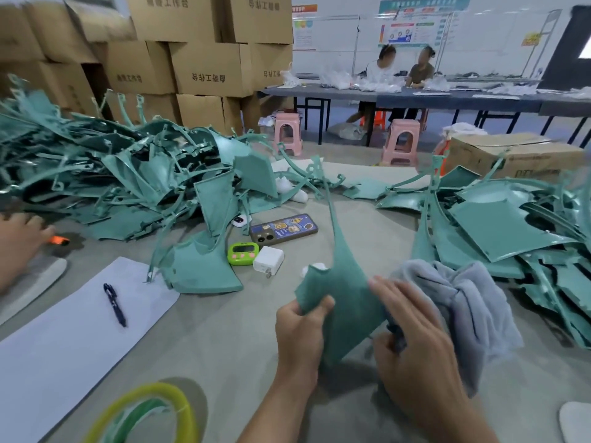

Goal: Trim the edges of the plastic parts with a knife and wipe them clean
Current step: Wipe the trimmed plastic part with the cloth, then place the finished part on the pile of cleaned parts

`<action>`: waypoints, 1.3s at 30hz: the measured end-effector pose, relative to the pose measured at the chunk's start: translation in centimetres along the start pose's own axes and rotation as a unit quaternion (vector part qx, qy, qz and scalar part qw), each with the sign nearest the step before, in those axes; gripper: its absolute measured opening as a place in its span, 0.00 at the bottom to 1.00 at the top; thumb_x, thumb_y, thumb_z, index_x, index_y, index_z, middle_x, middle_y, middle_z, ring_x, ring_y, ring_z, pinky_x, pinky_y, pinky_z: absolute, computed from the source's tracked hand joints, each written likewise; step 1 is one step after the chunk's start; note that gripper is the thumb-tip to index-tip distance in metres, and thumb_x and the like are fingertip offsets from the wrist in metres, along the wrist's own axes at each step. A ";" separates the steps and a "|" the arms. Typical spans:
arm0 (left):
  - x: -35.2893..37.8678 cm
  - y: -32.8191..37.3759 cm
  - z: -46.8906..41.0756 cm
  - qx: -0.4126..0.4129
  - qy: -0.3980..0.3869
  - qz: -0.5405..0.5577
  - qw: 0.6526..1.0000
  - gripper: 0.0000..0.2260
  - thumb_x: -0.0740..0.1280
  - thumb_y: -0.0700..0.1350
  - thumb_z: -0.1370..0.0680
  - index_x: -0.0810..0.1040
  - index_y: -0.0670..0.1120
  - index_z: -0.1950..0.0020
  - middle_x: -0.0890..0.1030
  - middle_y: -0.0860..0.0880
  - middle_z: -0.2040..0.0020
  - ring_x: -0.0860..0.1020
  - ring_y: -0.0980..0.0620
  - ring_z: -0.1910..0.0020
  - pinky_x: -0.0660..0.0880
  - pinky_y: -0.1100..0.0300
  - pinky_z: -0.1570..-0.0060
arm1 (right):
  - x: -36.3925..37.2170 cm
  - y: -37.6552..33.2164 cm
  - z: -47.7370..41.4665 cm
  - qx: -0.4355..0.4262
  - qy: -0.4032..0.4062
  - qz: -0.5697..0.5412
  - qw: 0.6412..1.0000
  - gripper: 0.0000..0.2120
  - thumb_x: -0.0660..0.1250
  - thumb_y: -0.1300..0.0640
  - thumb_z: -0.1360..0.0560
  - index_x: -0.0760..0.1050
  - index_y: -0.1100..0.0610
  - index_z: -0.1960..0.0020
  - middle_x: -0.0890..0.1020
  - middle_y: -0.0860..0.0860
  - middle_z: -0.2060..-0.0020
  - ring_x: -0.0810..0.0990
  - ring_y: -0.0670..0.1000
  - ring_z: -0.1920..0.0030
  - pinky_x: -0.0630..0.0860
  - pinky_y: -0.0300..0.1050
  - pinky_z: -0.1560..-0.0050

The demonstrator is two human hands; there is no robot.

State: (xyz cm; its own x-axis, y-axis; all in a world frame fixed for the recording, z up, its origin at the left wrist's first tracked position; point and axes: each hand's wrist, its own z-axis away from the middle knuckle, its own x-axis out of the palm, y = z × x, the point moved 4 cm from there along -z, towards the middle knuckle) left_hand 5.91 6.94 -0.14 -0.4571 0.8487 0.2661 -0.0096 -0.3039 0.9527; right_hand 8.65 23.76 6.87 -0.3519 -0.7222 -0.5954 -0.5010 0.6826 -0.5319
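I hold a teal plastic part (343,282) upright over the table, its thin stem rising toward the back. My left hand (300,334) grips its lower left corner, thumb curled over the edge. My right hand (412,340) holds a grey cloth (473,308) against the part's right edge, fingers lying over the plastic. A big heap of teal parts (112,180) fills the left side, another pile (511,228) the right. An orange tool tip (59,240) shows at far left; whether it is the knife is unclear.
Another person's hand (19,247) rests at the left edge. On the table lie white paper (64,340) with a pen (115,304), a phone (284,229), a green timer (243,253), a white charger (268,261) and a yellow-green ring (144,414). Cardboard boxes (192,68) stand behind.
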 end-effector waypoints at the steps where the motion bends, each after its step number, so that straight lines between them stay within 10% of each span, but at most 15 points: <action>1: -0.2 -0.2 0.1 0.004 -0.001 -0.027 1.000 0.11 0.76 0.51 0.36 0.88 0.48 0.57 0.87 0.45 0.59 0.84 0.48 0.61 0.82 0.50 0.60 | 0.6 -0.4 0.1 0.014 -0.026 -0.027 0.999 0.36 0.66 0.65 0.38 0.77 0.49 0.30 0.76 0.39 0.31 0.69 0.37 0.28 0.63 0.30 0.29; 4: -0.4 -0.5 0.2 0.008 -0.007 -0.072 0.997 0.16 0.74 0.54 0.37 0.85 0.42 0.61 0.85 0.42 0.63 0.80 0.48 0.66 0.79 0.46 0.65 | 2.5 0.0 0.1 0.117 -0.070 -0.073 0.988 0.33 0.73 0.58 0.29 0.71 0.42 0.26 0.74 0.36 0.31 0.63 0.26 0.33 0.53 0.19 0.35; 9: -0.1 -0.6 0.5 -0.006 -0.005 -0.093 0.996 0.20 0.74 0.54 0.37 0.82 0.36 0.64 0.82 0.40 0.66 0.76 0.50 0.67 0.72 0.54 0.64 | 4.7 2.4 -0.2 0.253 -0.098 -0.097 0.958 0.37 0.74 0.51 0.26 0.63 0.39 0.21 0.76 0.49 0.30 0.71 0.48 0.28 0.61 0.34 0.37; 14: -0.2 -0.1 0.8 0.014 0.019 -0.094 0.995 0.24 0.73 0.53 0.38 0.70 0.33 0.70 0.71 0.46 0.70 0.68 0.51 0.67 0.63 0.55 0.65 | 5.7 2.7 0.2 0.263 -0.092 -0.110 0.954 0.37 0.77 0.55 0.30 0.68 0.44 0.23 0.79 0.50 0.31 0.72 0.50 0.28 0.60 0.37 0.32; 19: 0.1 0.3 0.7 -0.007 -0.015 -0.080 0.997 0.21 0.72 0.51 0.38 0.78 0.32 0.64 0.80 0.41 0.65 0.77 0.47 0.64 0.72 0.54 0.63 | 5.4 2.5 0.1 0.265 -0.047 -0.151 0.951 0.32 0.77 0.63 0.31 0.76 0.47 0.29 0.83 0.48 0.39 0.71 0.39 0.40 0.53 0.14 0.43; 24: -0.2 1.1 0.8 -0.077 -0.109 -0.039 0.990 0.13 0.71 0.41 0.32 0.86 0.40 0.49 0.86 0.36 0.50 0.85 0.40 0.53 0.81 0.51 0.54 | 4.2 2.6 -0.7 0.287 -0.071 -0.241 0.924 0.31 0.71 0.67 0.28 0.74 0.39 0.33 0.82 0.35 0.45 0.78 0.32 0.46 0.72 0.28 0.42; 32: -1.5 4.8 4.2 -0.076 -0.051 -0.053 0.994 0.07 0.76 0.44 0.28 0.87 0.40 0.59 0.86 0.36 0.56 0.85 0.42 0.61 0.81 0.51 0.63 | -0.3 -0.2 -1.3 0.386 -0.254 -0.403 0.790 0.09 0.63 0.64 0.18 0.82 0.64 0.44 0.88 0.59 0.54 0.87 0.58 0.57 0.81 0.43 0.67; 36: -0.6 8.4 7.5 -0.023 -0.075 -0.064 0.995 0.12 0.71 0.50 0.24 0.85 0.43 0.60 0.86 0.46 0.59 0.83 0.44 0.61 0.80 0.54 0.63 | -4.0 -1.2 2.1 0.455 -0.164 -0.508 0.713 0.12 0.62 0.63 0.18 0.85 0.62 0.47 0.87 0.62 0.49 0.86 0.62 0.55 0.83 0.49 0.69; 39: 2.3 10.1 11.0 -0.057 -0.247 -0.028 0.967 0.13 0.63 0.45 0.20 0.86 0.46 0.45 0.86 0.46 0.47 0.84 0.46 0.49 0.80 0.60 0.58 | -7.6 -0.6 5.8 0.487 -0.048 -0.568 0.661 0.12 0.61 0.65 0.18 0.82 0.63 0.42 0.86 0.59 0.46 0.87 0.57 0.50 0.86 0.51 0.57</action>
State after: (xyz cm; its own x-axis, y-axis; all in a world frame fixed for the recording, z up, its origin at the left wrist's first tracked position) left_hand 14.54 10.58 11.66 0.0280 0.9599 0.2788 -0.1324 -0.2729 0.9529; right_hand 16.19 29.49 8.19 -0.1106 -0.8519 0.5120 0.3656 -0.5139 -0.7761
